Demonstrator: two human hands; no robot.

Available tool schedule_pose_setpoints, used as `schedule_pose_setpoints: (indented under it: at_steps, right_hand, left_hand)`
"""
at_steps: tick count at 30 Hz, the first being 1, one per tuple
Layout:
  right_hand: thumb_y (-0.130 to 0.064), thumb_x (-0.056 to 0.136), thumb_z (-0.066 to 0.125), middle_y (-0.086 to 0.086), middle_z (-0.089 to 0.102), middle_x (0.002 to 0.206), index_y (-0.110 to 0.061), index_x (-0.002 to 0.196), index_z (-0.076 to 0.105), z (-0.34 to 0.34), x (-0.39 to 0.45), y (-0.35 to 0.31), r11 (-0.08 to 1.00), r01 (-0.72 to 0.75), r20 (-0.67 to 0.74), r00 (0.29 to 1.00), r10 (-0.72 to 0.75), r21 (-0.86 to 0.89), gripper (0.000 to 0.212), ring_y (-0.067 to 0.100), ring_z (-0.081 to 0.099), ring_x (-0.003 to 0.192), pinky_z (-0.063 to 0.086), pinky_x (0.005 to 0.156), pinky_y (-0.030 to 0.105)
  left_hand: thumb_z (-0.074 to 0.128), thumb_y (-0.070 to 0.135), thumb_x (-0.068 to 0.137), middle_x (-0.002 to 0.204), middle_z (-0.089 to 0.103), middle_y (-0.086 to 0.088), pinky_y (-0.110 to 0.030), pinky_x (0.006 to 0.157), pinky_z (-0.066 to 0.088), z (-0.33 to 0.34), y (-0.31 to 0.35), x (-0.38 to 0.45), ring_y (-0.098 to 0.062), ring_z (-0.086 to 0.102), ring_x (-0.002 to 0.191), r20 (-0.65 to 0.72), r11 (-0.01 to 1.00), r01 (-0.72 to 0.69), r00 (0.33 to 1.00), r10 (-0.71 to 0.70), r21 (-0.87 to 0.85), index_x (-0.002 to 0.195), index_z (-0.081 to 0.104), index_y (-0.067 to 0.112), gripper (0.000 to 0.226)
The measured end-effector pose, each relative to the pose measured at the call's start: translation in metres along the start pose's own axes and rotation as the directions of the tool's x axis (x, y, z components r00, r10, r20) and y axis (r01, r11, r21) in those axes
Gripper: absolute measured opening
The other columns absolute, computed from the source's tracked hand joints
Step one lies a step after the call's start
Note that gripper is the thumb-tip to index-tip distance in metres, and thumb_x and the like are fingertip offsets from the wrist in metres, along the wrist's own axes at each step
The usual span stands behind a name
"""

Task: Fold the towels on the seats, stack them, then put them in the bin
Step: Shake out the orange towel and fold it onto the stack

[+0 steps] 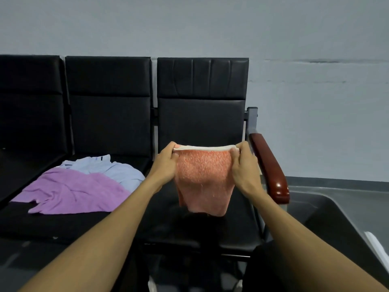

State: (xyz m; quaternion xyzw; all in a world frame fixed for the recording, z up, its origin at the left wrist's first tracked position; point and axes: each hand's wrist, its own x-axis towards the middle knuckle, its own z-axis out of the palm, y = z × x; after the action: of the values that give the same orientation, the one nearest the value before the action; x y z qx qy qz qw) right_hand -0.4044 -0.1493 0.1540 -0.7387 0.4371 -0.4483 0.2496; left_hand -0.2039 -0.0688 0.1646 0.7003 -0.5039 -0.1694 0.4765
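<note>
An orange towel (203, 182) with a pale top hem hangs in the air above the rightmost black seat (202, 230). My left hand (166, 163) pinches its upper left corner and my right hand (245, 167) pinches its upper right corner, stretching the top edge level. The towel's lower edge dangles just above the seat cushion. On the middle seat (69, 226) lies a crumpled purple towel (71, 192), overlapping a rumpled light blue towel (117, 171) behind it. A dark grey bin (328, 218) stands on the floor at the right.
Three black padded seats run in a row against a grey wall. A glossy reddish-brown armrest (270, 167) sits close beside my right hand, between the seat and the bin. A white object (376, 245) shows at the bin's right edge.
</note>
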Motion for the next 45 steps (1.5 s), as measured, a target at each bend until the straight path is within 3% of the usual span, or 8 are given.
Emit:
schedule_pose_setpoints:
  at_steps: [9, 17, 22, 28, 30, 35, 39, 45]
  right_hand:
    - [-0.029, 0.109, 0.034, -0.007, 0.056, 0.088, -0.014, 0.103, 0.048, 0.01, 0.01, 0.002, 0.993, -0.046, -0.04, 0.998, 0.05, 0.104, 0.022, 0.004, 0.055, 0.079, 0.038, 0.061, 0.015]
    - [-0.032, 0.107, 0.038, -0.006, 0.058, 0.082, -0.014, 0.096, 0.052, 0.054, 0.016, 0.077, 0.989, -0.148, 0.069, 0.987, 0.149, -0.015, 0.025, 0.006, 0.055, 0.073, 0.037, 0.056, 0.021]
    - [-0.033, 0.107, 0.038, 0.0, 0.06, 0.082, -0.015, 0.093, 0.049, 0.094, 0.009, 0.145, 0.964, -0.26, 0.153, 0.952, 0.265, -0.047, 0.026, 0.015, 0.058, 0.075, 0.039, 0.054, 0.027]
    - [-0.032, 0.107, 0.036, 0.007, 0.059, 0.081, -0.018, 0.087, 0.044, 0.13, 0.039, 0.172, 0.937, -0.347, 0.167, 0.927, 0.337, 0.036, 0.025, 0.031, 0.064, 0.076, 0.052, 0.054, 0.035]
    - [-0.032, 0.107, 0.04, 0.004, 0.06, 0.082, -0.019, 0.09, 0.045, 0.137, 0.045, 0.18, 0.933, -0.357, 0.182, 0.921, 0.344, 0.04, 0.022, 0.031, 0.064, 0.081, 0.049, 0.052, 0.024]
    - [-0.016, 0.093, 0.069, -0.002, 0.066, 0.1, -0.015, 0.114, 0.057, 0.138, 0.055, 0.188, 0.925, -0.379, 0.311, 0.879, 0.362, -0.007, 0.025, 0.008, 0.064, 0.085, 0.05, 0.068, 0.014]
    - [0.003, 0.092, 0.059, 0.006, 0.071, 0.083, -0.001, 0.086, 0.068, 0.138, 0.049, 0.191, 0.932, -0.329, 0.28, 0.89, 0.361, -0.155, 0.011, 0.014, 0.068, 0.074, 0.059, 0.067, 0.028]
    - [-0.012, 0.089, 0.066, -0.004, 0.068, 0.083, -0.021, 0.082, 0.068, 0.134, 0.049, 0.192, 0.937, -0.236, 0.227, 0.928, 0.296, -0.256, 0.012, 0.016, 0.066, 0.076, 0.057, 0.064, 0.035]
  left_hand:
    - [0.039, 0.017, 0.106, 0.101, 0.066, 0.005, -0.027, 0.069, 0.043, 0.01, -0.015, 0.017, -0.011, 0.061, 0.089, 0.044, 0.999, 0.04, 0.998, -0.039, -0.011, 0.111, 0.063, 0.021, 0.024]
    - [0.046, 0.018, 0.103, 0.091, 0.067, 0.002, -0.029, 0.065, 0.046, 0.057, -0.086, 0.038, -0.008, 0.059, 0.078, -0.045, 0.981, 0.151, 0.988, -0.147, 0.118, 0.107, 0.071, 0.013, 0.026]
    - [0.053, 0.02, 0.1, 0.094, 0.059, -0.006, -0.033, 0.07, 0.043, 0.096, -0.153, 0.049, -0.024, 0.06, 0.086, -0.019, 0.946, 0.194, 0.98, -0.196, 0.259, 0.093, 0.073, 0.011, 0.023]
    - [0.049, 0.024, 0.101, 0.065, 0.069, 0.0, -0.044, 0.068, 0.059, 0.122, -0.179, 0.087, -0.02, 0.067, 0.062, -0.015, 0.944, 0.277, 0.96, -0.279, 0.18, 0.083, 0.067, 0.024, 0.025]
    - [0.044, 0.021, 0.105, 0.058, 0.069, -0.002, -0.044, 0.068, 0.06, 0.13, -0.185, 0.095, -0.02, 0.069, 0.052, 0.014, 0.949, 0.287, 0.957, -0.291, 0.131, 0.09, 0.064, 0.024, 0.024]
    - [0.034, 0.023, 0.11, 0.07, 0.074, -0.006, -0.042, 0.066, 0.063, 0.14, -0.183, 0.099, -0.021, 0.074, 0.061, 0.089, 0.942, 0.334, 0.939, -0.332, -0.006, 0.117, 0.056, 0.02, 0.024]
    - [0.053, 0.015, 0.104, 0.082, 0.076, -0.003, -0.026, 0.064, 0.06, 0.144, -0.181, 0.095, -0.012, 0.074, 0.07, 0.166, 0.945, 0.327, 0.933, -0.318, -0.028, 0.12, 0.057, 0.019, 0.017]
    - [0.04, 0.015, 0.108, 0.079, 0.076, -0.011, -0.04, 0.076, 0.06, 0.126, -0.173, 0.089, -0.024, 0.076, 0.074, 0.198, 0.908, 0.372, 0.921, -0.335, -0.194, 0.117, 0.056, 0.019, 0.018]
